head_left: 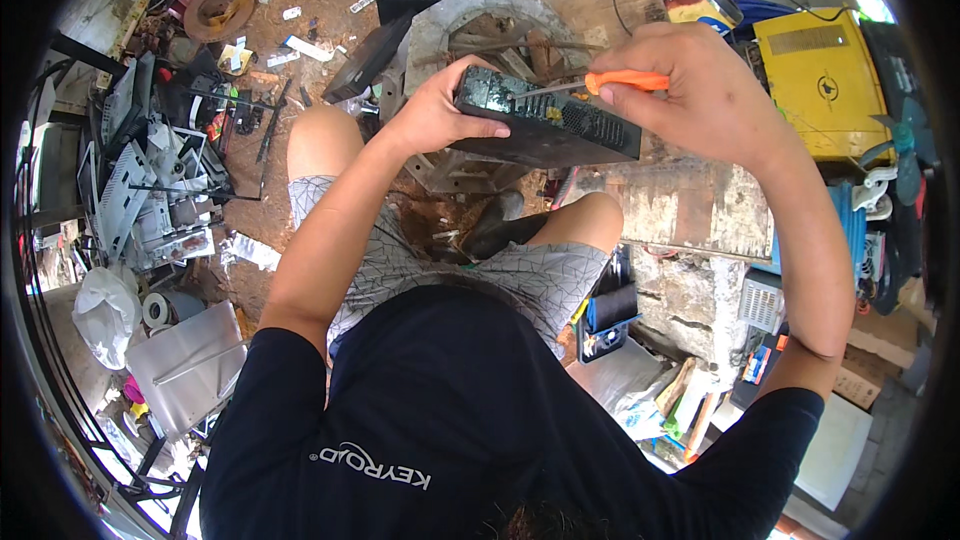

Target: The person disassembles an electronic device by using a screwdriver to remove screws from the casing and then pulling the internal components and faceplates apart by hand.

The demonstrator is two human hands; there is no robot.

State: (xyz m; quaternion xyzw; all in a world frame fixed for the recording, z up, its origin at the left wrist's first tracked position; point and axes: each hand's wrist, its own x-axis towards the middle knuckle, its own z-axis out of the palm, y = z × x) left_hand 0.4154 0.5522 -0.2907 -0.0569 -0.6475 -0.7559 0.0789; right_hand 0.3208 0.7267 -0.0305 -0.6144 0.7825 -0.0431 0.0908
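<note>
My left hand grips the left end of a flat black electronics box, thumb along its near edge and fingers round the far side. The box has a face with vent holes and connector openings turned up and away from me. In my right hand is a screwdriver with an orange handle, pinched between thumb and fingers. Its thin shaft points left along the vented face, with the tip at or close to that face's left part. Whether the tip sits in a screw is too small to tell.
Beneath the box is a grey octagonal frame, with black cases beside it. Scrap metal parts pile up at the left. A wooden board, a yellow case and a fan blade are at the right.
</note>
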